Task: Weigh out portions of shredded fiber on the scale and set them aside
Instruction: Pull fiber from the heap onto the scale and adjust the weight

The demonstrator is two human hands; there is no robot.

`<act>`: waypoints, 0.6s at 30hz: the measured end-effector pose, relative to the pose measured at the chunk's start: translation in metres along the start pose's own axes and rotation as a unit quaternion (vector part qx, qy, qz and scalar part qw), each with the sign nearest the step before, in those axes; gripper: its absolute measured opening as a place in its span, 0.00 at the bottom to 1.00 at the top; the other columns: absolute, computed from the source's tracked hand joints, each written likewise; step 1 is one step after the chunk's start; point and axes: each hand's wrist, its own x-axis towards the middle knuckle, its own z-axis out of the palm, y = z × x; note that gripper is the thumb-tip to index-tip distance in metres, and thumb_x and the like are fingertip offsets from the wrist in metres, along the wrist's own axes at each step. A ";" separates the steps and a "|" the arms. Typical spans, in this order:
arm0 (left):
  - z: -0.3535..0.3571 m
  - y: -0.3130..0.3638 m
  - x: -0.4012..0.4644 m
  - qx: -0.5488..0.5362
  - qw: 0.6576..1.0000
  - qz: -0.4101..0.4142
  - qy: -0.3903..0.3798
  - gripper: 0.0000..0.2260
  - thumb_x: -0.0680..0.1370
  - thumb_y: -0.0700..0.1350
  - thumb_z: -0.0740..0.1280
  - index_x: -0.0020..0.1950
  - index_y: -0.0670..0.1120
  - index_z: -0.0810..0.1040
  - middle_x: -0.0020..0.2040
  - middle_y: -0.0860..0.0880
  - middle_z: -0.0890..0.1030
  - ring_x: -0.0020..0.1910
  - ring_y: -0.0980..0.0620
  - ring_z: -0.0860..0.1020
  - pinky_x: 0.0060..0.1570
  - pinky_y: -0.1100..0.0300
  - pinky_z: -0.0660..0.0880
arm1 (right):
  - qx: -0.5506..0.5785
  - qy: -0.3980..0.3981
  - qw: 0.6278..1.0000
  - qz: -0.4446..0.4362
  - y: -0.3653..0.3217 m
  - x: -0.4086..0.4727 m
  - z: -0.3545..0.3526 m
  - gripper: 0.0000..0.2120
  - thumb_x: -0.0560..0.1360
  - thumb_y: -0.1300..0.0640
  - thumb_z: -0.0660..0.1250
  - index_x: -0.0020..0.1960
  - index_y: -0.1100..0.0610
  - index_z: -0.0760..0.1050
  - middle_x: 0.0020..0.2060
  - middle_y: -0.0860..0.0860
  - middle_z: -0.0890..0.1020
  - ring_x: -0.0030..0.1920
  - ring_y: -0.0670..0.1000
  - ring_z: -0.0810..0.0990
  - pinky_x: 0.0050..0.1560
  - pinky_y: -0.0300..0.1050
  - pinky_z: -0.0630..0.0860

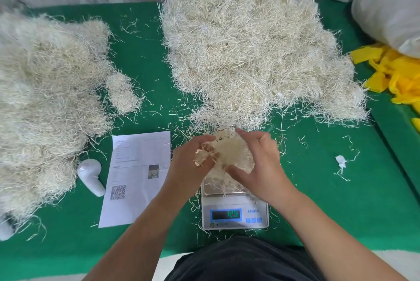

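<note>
A small white digital scale [235,214] stands on the green mat in front of me, its display lit. Above its pan I hold a pale wad of shredded fiber [229,151] between both hands. My left hand [191,162] grips the wad's left side with curled fingers. My right hand [261,167] curls round its right and lower side. Loose strands hang down onto the pan. A large heap of fiber [252,49] lies just behind the scale. Another big heap [45,103] fills the left side, with a small separate clump [121,93] beside it.
A printed sheet with a QR code [136,178] lies left of the scale, next to a white handheld device [92,176]. Yellow strips [395,74] and a white bag [391,8] sit at the right. A white scrap [341,162] lies on the green mat [329,201].
</note>
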 end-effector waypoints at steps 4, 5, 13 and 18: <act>-0.007 0.024 0.011 -0.136 0.990 0.017 0.030 0.18 0.79 0.46 0.70 0.59 0.71 0.77 0.54 0.65 0.82 0.48 0.65 0.82 0.41 0.70 0.77 | 0.094 -0.008 0.995 0.001 -0.010 0.022 -0.017 0.08 0.76 0.58 0.75 0.54 0.52 0.83 0.42 0.42 0.82 0.43 0.47 0.79 0.43 0.44 0.76; -0.009 0.027 0.014 -0.150 0.988 0.011 0.040 0.16 0.79 0.48 0.71 0.57 0.70 0.77 0.53 0.66 0.82 0.46 0.65 0.82 0.39 0.70 0.77 | 0.140 -0.013 0.990 0.018 -0.010 0.026 -0.023 0.05 0.77 0.57 0.74 0.50 0.48 0.83 0.38 0.42 0.83 0.38 0.42 0.78 0.38 0.38 0.74; -0.013 0.016 0.036 -0.127 0.989 -0.063 -0.032 0.12 0.75 0.62 0.72 0.58 0.68 0.78 0.51 0.59 0.82 0.44 0.65 0.81 0.39 0.71 0.75 | 0.441 0.026 0.870 0.221 -0.009 0.048 -0.028 0.06 0.79 0.58 0.71 0.46 0.52 0.86 0.35 0.49 0.84 0.33 0.43 0.78 0.35 0.34 0.73; 0.003 0.031 0.057 -0.201 0.966 -0.109 -0.122 0.17 0.69 0.70 0.73 0.55 0.67 0.80 0.54 0.63 0.84 0.51 0.61 0.84 0.50 0.59 0.83 | 0.267 -0.051 0.933 0.236 -0.010 0.064 -0.021 0.15 0.73 0.41 0.65 0.52 0.48 0.83 0.39 0.50 0.83 0.33 0.43 0.79 0.39 0.45 0.75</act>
